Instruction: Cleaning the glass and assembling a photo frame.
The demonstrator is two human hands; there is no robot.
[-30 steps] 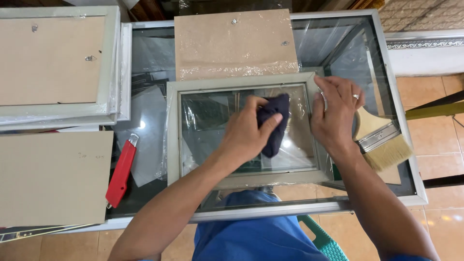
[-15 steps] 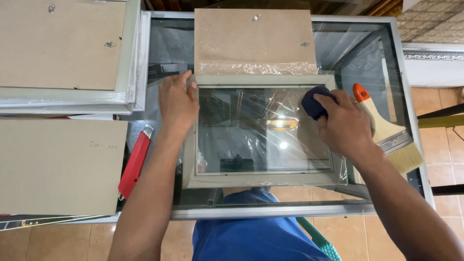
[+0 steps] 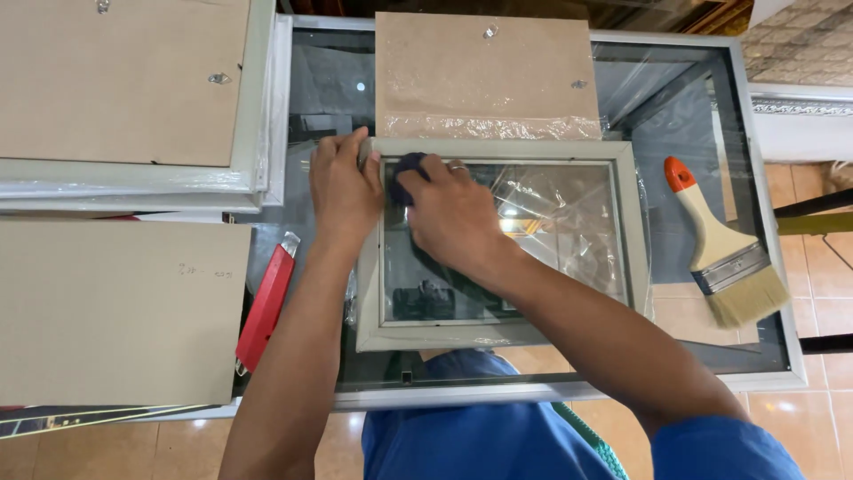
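Mostly hidden, dark cloth [image 3: 407, 171] bunched under right hand [image 3: 449, 213]; left hand [image 3: 342, 191] clamped on frame [image 3: 633, 240] corner.

- The left hand [image 3: 342, 191] grips the top left corner of a pale grey picture frame [image 3: 633, 233] lying flat on a glass-topped table [image 3: 764, 293]
- The right hand [image 3: 451, 216] presses a dark blue cloth [image 3: 405, 172] onto the frame's glass near that corner
- A paintbrush [image 3: 724, 249] with an orange-tipped handle lies to the right of the frame
- A red utility knife [image 3: 267, 302] lies to the left
- A brown backing board [image 3: 484, 76] rests above the frame's top edge
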